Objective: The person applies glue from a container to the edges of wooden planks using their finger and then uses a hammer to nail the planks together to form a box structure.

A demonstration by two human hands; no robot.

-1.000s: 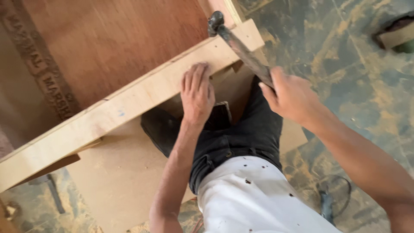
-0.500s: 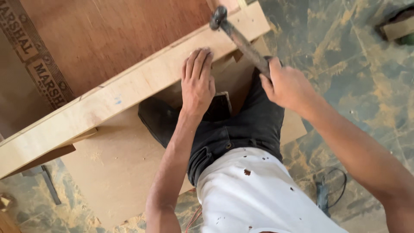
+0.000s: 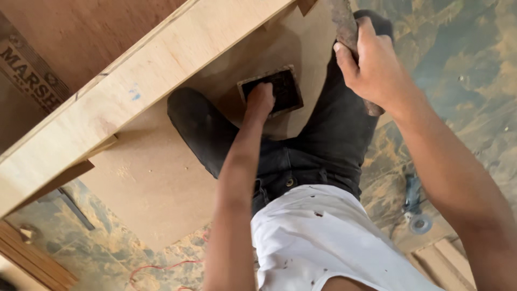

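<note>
the person is bent over a long pale plywood plank (image 3: 145,81) that runs on a slant from about 8 o'clock up to 1 o'clock across the view. the right hand (image 3: 377,67) is clamped around the worn wooden handle of a hammer (image 3: 344,27) up near 1 o'clock; the head of the tool is out of sight past the top edge. the left hand (image 3: 261,99) reaches down toward the middle, its fingers curled together and dipped into a small dark square tray (image 3: 272,89) that lies on a tan board (image 3: 156,183) just under the plank. what it is pinching i cannot tell, the fingers hide it.

the dark-trousered legs straddle the tan board, a white spotted shirt fills the bottom of the view. off at 4 o'clock a power tool (image 3: 414,207) with a round disc lies on the mottled floor (image 3: 474,81), and a red wire (image 3: 161,267) loops at 6 o'clock.

what worries me: the hammer hangs raised close above the knee and the reaching forearm, so a slack grip on that smooth old handle could drop it onto either. the little tray sits near the leg and a nudge might tip its contents out across the board. the wire by the feet could snag a step, too.
</note>
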